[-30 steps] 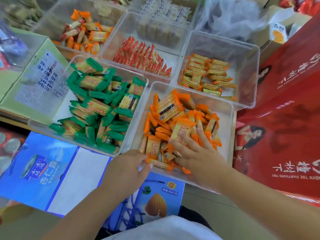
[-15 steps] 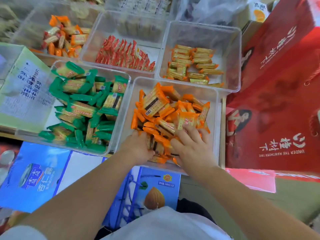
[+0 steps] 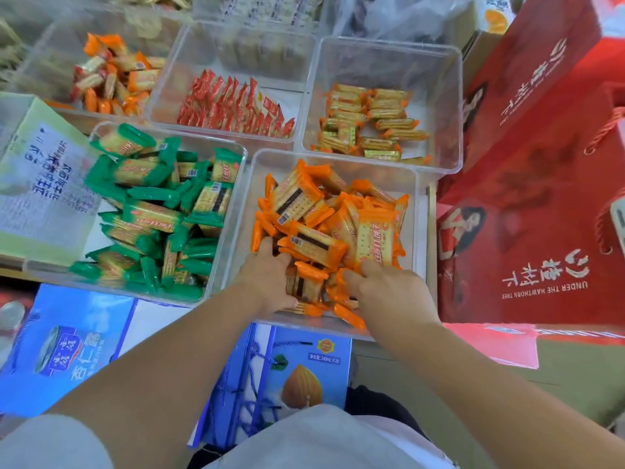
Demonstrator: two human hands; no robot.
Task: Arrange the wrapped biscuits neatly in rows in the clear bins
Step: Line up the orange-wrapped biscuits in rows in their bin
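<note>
A loose heap of orange-wrapped biscuits (image 3: pixel 324 231) fills the near clear bin (image 3: pixel 418 211). Both hands reach into its near end. My left hand (image 3: pixel 270 279) is curled into the left side of the heap, fingers buried among packets, thumb against one. My right hand (image 3: pixel 389 292) rests on the right side, fingers pressed on an upright orange packet (image 3: pixel 373 236). Green-wrapped biscuits (image 3: pixel 159 211) lie jumbled in the bin to the left. Red packets (image 3: pixel 233 110) stand in a row in the middle far bin.
A far-right bin (image 3: pixel 453 96) holds gold-wrapped bars (image 3: pixel 368 126) in rough rows; a far-left bin holds mixed orange packets (image 3: pixel 111 76). Red gift boxes (image 3: pixel 541 164) stand at the right, blue drink cartons (image 3: pixel 67 346) below the bins, a green carton (image 3: pixel 37 184) at the left.
My left hand has gone from the bin's near edge into the orange heap. My right hand has drawn back toward the near right, and the packets have been pushed up into a taller pile.
</note>
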